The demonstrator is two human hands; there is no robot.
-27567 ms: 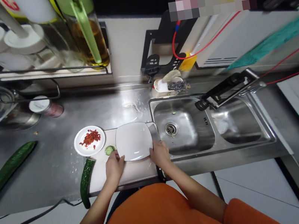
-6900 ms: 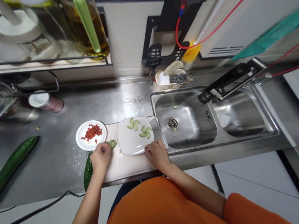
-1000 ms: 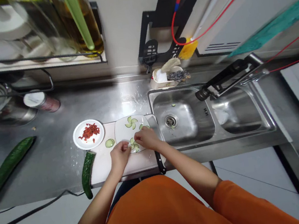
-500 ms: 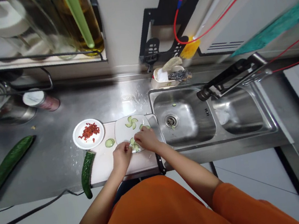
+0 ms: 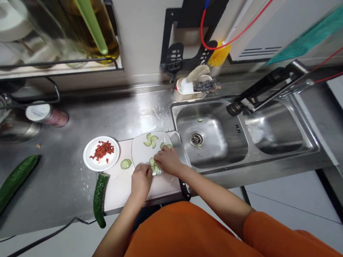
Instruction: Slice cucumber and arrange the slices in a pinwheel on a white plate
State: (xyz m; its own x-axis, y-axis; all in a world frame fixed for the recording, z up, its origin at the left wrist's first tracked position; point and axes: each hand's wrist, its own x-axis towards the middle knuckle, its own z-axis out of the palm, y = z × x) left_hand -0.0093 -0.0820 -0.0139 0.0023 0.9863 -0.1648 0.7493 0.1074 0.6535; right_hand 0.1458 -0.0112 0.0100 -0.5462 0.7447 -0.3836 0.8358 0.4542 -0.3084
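Observation:
A white square plate rests on the white cutting board. One fan of cucumber slices lies at the plate's far side; another, partly covered, shows at its right. My right hand has its fingers bent together on the near fan of cucumber slices. At the plate's near left edge, my left hand is closed in a pinch; what is in it, if anything, is hidden. Loose cucumber slices are stacked left of the plate. A knife's black handle sticks out toward me at the board's right.
Left of the board are a white plate of small red pieces, a cut cucumber overhanging the counter edge, and a long cucumber. On the right is a double sink with a faucet. A bottle rack hangs above left.
My right hand's fingers have shifted very slightly over the near cucumber fan. My left hand has moved slightly to the right. Everything else lies as before.

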